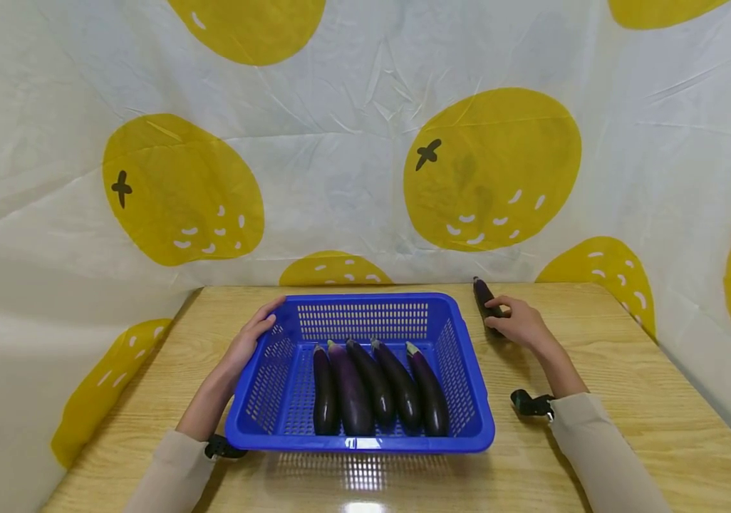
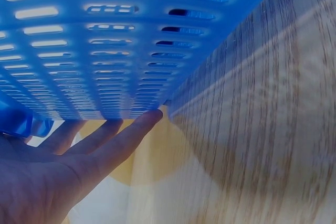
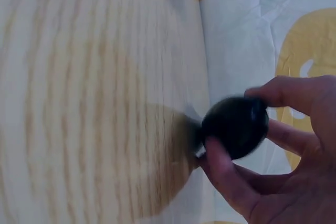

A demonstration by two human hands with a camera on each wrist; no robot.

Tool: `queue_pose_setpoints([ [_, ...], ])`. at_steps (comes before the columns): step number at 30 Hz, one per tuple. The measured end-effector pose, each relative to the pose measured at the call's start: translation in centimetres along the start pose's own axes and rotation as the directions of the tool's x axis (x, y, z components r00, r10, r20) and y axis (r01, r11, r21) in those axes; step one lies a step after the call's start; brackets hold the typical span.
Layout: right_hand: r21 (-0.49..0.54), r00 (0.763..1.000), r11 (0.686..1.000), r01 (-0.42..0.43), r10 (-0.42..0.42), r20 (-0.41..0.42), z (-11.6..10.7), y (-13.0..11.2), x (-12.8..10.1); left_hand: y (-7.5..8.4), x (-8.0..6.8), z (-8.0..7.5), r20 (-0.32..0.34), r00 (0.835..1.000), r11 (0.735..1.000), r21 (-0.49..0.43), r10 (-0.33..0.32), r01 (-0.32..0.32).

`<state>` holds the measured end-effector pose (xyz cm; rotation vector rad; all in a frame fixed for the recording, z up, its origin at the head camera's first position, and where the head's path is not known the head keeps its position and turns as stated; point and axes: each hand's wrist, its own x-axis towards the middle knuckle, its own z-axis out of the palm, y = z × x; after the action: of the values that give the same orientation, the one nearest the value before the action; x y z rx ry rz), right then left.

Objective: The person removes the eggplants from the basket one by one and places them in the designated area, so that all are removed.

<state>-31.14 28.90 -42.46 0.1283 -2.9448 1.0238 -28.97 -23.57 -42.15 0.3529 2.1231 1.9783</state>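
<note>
A blue slatted plastic basket (image 1: pixel 359 443) stands on the table with several dark purple eggplants (image 1: pixel 375 388) lying side by side in it. My left hand (image 1: pixel 246 347) rests at the basket's left rim near the far corner. In the left wrist view its fingers (image 2: pixel 113 156) stretch out straight against the outside of the perforated wall; the thumb is hidden there. To the right of the basket, my right hand (image 1: pixel 519 324) pinches a single eggplant (image 1: pixel 482 293) between thumb and fingers. The right wrist view shows the rounded end of that eggplant (image 3: pixel 236 127), close to the wood.
Light wood-grain table (image 1: pixel 596 342) lies under everything. A white cloth (image 1: pixel 333 178) printed with big yellow fruit hangs right behind the far table edge and along both sides.
</note>
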Motion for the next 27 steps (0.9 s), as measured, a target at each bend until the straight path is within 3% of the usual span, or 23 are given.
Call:
queue_pose_setpoints([
  [18, -0.026, 0.999, 0.999, 0.018, -0.017, 0.044, -0.14, -0.07, 0.06, 0.06, -0.06, 0.17, -0.008, 1.000, 1.000, -0.024, -0.001, 0.001],
  [27, -0.028, 0.998, 0.999, 0.025, -0.024, 0.051, -0.22, 0.09, 0.18, 0.07, -0.12, 0.19, -0.022, 1.000, 1.000, 0.008, -0.004, 0.004],
])
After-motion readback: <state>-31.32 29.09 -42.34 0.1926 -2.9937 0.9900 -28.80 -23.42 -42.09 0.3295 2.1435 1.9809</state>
